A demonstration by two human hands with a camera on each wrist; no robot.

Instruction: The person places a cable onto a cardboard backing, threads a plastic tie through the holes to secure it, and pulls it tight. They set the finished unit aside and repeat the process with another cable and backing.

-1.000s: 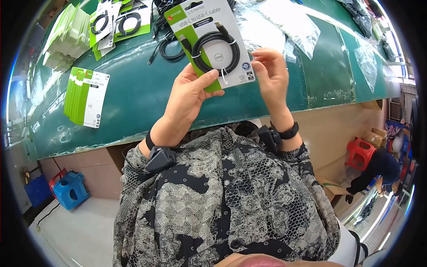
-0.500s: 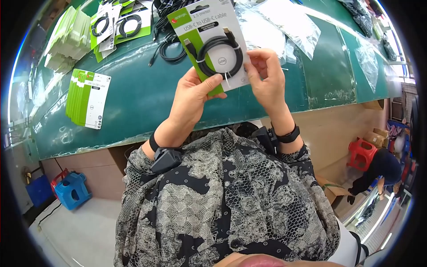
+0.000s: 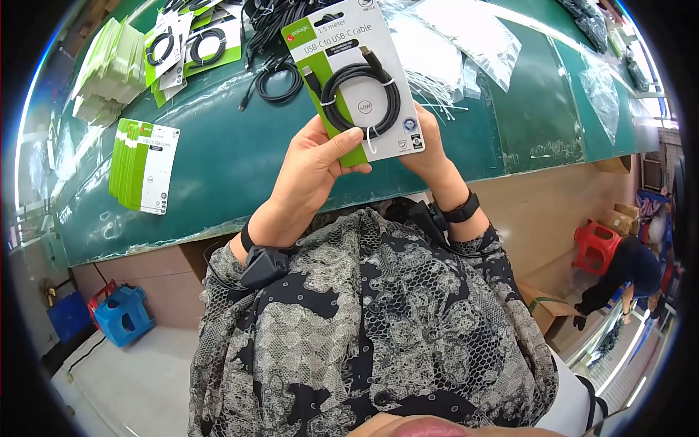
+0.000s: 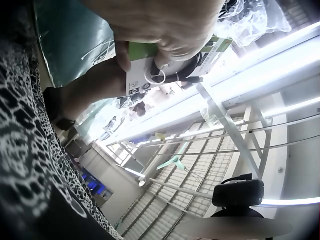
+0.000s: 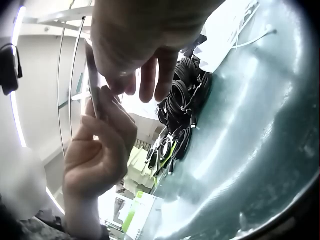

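My left hand [image 3: 309,164] holds up a green and white card [image 3: 389,65] printed USB-C to USB-C cable, its thumb on the front at the lower edge and its fingers behind. A coiled black cable [image 3: 395,102] lies against the card's face, bound by white ties. At the coil's bottom a white cable tie [image 3: 372,138] forms a small loop. My right hand [image 3: 429,149] is at the lower right edge, its fingers hidden behind the card in the head view. From the right wrist, its fingers [image 5: 146,80] point down close behind the card; what they pinch, I cannot tell.
Stacked cards [image 3: 142,167] lie on the green table [image 3: 211,175] at left, with a taller card pile [image 3: 109,69] behind. Carded cables [image 3: 209,47] and loose black cables [image 3: 280,81] lie at the back. White ties [image 3: 437,91] and plastic bags [image 3: 484,36] lie on the right.
My right hand has gone from beside the card's right edge to behind it. The card has shifted slightly right and down, and the tie's tail has become a rounded loop.
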